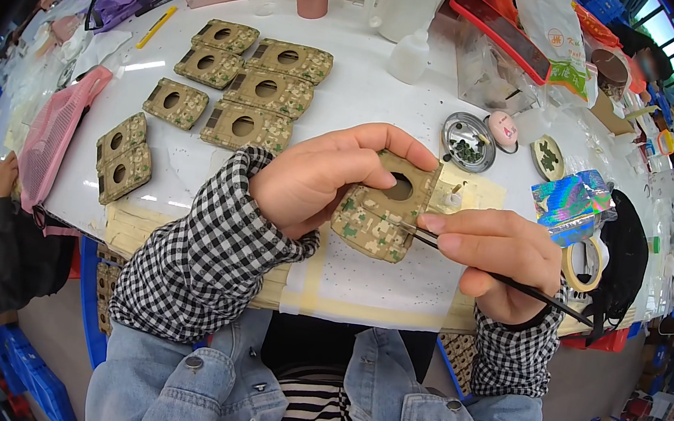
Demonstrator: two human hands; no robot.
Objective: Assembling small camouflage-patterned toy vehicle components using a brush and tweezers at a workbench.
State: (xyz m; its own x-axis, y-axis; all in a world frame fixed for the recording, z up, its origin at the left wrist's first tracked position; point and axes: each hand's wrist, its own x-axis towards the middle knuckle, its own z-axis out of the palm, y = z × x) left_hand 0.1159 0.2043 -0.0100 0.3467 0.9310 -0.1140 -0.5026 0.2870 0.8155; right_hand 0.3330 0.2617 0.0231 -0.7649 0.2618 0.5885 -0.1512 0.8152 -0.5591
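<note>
My left hand [321, 171] grips a camouflage-patterned block-shaped piece [372, 227] with a round hole, fingers along its far edge and thumb near the hole. It is tilted up above a white sheet [382, 290]. My right hand [506, 259] pinches a slim black-handled tool [523, 290]. Its thin tip touches, or nearly touches, the right side of the piece; whether it is a brush or tweezers I cannot tell. Several matching camouflage pieces [266, 88] lie in groups at the left. A round metal dish [468, 142] with small dark green bits stands beyond my right hand.
Right of the dish lie a pink round item [502, 130], an oval dish [548, 157], a shiny foil pouch [571, 200] and a tape roll [584, 264]. A squeeze bottle [409, 57], white jug [406, 6] and red-cased phone [500, 36] stand farther back. A pink mesh basket [63, 129] is left.
</note>
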